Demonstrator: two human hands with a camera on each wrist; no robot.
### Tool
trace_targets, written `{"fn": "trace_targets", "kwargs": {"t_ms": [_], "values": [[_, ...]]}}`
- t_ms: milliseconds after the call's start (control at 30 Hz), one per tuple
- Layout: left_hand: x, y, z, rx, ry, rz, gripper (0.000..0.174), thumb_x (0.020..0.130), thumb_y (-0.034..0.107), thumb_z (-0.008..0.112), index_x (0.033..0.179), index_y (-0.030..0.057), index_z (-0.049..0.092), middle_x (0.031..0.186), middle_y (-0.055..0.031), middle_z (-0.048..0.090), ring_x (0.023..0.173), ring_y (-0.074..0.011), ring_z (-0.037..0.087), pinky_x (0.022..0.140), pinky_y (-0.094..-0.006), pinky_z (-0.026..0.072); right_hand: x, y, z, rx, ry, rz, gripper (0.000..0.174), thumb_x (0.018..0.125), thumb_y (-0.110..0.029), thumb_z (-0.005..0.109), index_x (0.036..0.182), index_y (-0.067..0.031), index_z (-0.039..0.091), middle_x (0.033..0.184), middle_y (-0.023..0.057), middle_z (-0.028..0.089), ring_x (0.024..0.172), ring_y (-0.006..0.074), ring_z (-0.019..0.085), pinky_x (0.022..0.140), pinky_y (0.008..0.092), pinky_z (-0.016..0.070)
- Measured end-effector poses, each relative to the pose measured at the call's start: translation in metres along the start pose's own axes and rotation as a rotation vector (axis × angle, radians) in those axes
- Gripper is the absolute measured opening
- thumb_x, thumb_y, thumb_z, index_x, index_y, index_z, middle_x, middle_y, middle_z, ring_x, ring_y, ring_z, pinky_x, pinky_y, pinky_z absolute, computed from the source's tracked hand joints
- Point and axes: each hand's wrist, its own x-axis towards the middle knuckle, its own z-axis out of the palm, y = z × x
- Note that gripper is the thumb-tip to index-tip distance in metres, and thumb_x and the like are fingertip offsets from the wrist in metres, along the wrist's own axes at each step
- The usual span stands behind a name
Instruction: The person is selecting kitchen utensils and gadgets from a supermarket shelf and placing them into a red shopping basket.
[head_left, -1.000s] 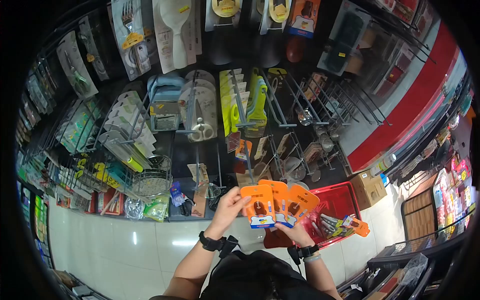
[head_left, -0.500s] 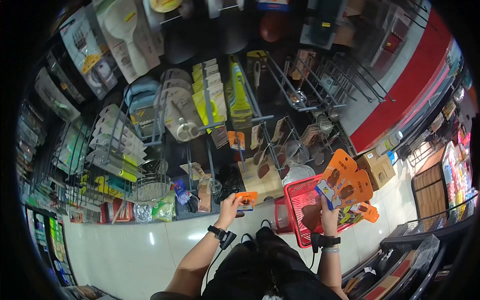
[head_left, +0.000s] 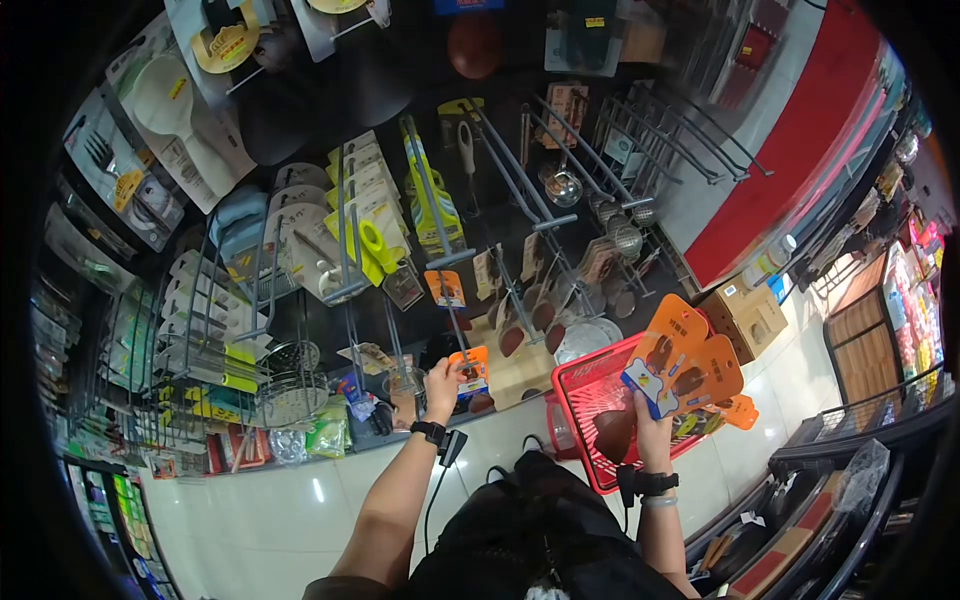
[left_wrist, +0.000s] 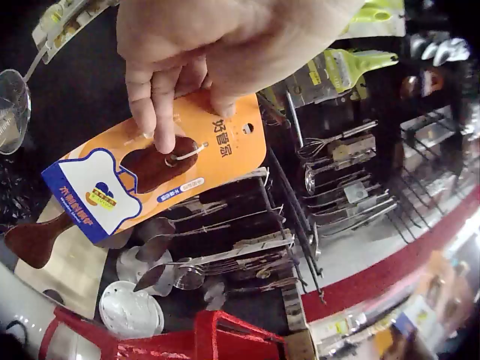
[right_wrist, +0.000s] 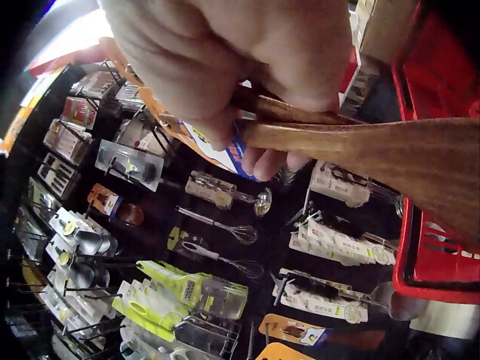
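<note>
Orange-carded wooden spatulas [head_left: 683, 368], fanned, aloft

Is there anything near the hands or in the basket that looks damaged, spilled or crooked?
Nothing looks damaged or spilled. The left hand holds one orange carded spatula. The right hand holds a fanned bunch of the same packs over the red basket; they sit tilted only because they are hand-held.

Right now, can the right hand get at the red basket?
Probably yes: the right hand holds its carded spoons just over the open top of the red basket, and nothing appears to lie between them.
</note>
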Motion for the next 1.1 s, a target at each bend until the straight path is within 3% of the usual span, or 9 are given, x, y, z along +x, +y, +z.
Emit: {"fn": "trace_targets", "kwargs": {"t_ms": [133, 367, 533, 667, 833, 967, 1033, 1100], "values": [[-0.005, 0.005, -0.004, 0.075, 0.036, 0.017, 0.017, 0.089, 0.015, 0.054, 0.085, -0.0006, 0.058, 0.063, -0.0135, 0.063, 0.062, -0.0205, 0.066, 0.054, -0.032, 0.0494, 0.007, 0.014, 0.002, -0.019, -0.022, -0.008, 0.02, 0.089, -0.01, 0.056, 0.105, 0.0022, 0.054, 0.091, 0.0067, 0.063, 0.082, 0.0141, 0.061, 0.073, 0.0266, 0.0459], [-0.006, 0.006, 0.001, -0.01, 0.071, 0.016, 0.016, 0.089, 0.014, 0.054, 0.085, -0.0003, 0.058, 0.067, -0.0139, 0.063, 0.063, -0.0199, 0.066, 0.055, -0.0328, 0.049, 0.012, 0.023, 0.006, -0.059, -0.065, -0.023, 0.017, 0.087, -0.008, 0.058, 0.101, 0.0025, 0.057, 0.089, 0.0073, 0.065, 0.083, 0.0152, 0.062, 0.076, 0.0281, 0.0463], [-0.005, -0.007, 0.008, -0.058, 0.118, -0.015, 0.018, 0.09, 0.016, 0.053, 0.086, -0.0007, 0.059, 0.066, -0.0134, 0.063, 0.063, -0.0193, 0.066, 0.056, -0.031, 0.0475, 0.006, 0.019, 0.004, 0.028, -0.076, 0.066, 0.019, 0.087, -0.007, 0.057, 0.103, 0.0038, 0.056, 0.093, 0.009, 0.064, 0.084, 0.0159, 0.063, 0.076, 0.0287, 0.0477], [-0.012, 0.01, 0.003, 0.002, 0.139, 0.037, 0.019, 0.091, 0.016, 0.052, 0.086, -0.0009, 0.058, 0.065, -0.0132, 0.063, 0.063, -0.0192, 0.065, 0.056, -0.0306, 0.0473, 0.001, 0.013, 0.005, 0.061, -0.01, 0.093, 0.019, 0.088, -0.008, 0.056, 0.104, 0.0041, 0.055, 0.092, 0.0093, 0.065, 0.084, 0.0161, 0.063, 0.076, 0.0285, 0.0483], [-0.013, 0.018, 0.0, 0.03, 0.105, -0.029, 0.018, 0.091, 0.015, 0.052, 0.085, -0.0018, 0.057, 0.064, -0.0109, 0.063, 0.06, -0.0162, 0.064, 0.052, -0.0298, 0.0469, -0.001, 0.021, 0.0, 0.063, -0.05, 0.126, 0.019, 0.088, -0.008, 0.056, 0.104, 0.0034, 0.055, 0.093, 0.0081, 0.064, 0.084, 0.0166, 0.063, 0.076, 0.0281, 0.0483], [-0.011, 0.058, -0.006, 0.082, 0.124, 0.026, 0.019, 0.091, 0.015, 0.052, 0.085, -0.0018, 0.058, 0.063, -0.0084, 0.062, 0.056, -0.0136, 0.062, 0.047, -0.0268, 0.0454, -0.002, 0.015, 0.003, 0.048, -0.055, 0.091, 0.019, 0.088, -0.008, 0.056, 0.103, 0.0029, 0.056, 0.092, 0.0081, 0.064, 0.084, 0.0156, 0.062, 0.075, 0.0279, 0.0478], [-0.011, 0.087, -0.013, 0.261, 0.117, 0.03, 0.019, 0.092, 0.016, 0.052, 0.086, -0.0014, 0.058, 0.063, -0.0073, 0.062, 0.053, -0.012, 0.061, 0.045, -0.0242, 0.045, -0.003, 0.019, 0.001, 0.006, -0.088, 0.071, 0.027, 0.09, -0.009, 0.055, 0.113, 0.0034, 0.051, 0.093, 0.0094, 0.063, 0.085, 0.0162, 0.062, 0.077, 0.0273, 0.0485], [0.014, 0.046, -0.003, 0.117, 0.144, 0.092, 0.019, 0.092, 0.016, 0.052, 0.087, -0.0008, 0.058, 0.062, -0.0071, 0.061, 0.053, -0.0114, 0.06, 0.046, -0.0237, 0.0459, -0.003, 0.023, -0.001, -0.036, -0.12, 0.065, 0.027, 0.09, -0.01, 0.054, 0.113, 0.0027, 0.052, 0.094, 0.0084, 0.063, 0.086, 0.0164, 0.061, 0.078, 0.0277, 0.0479]]}}
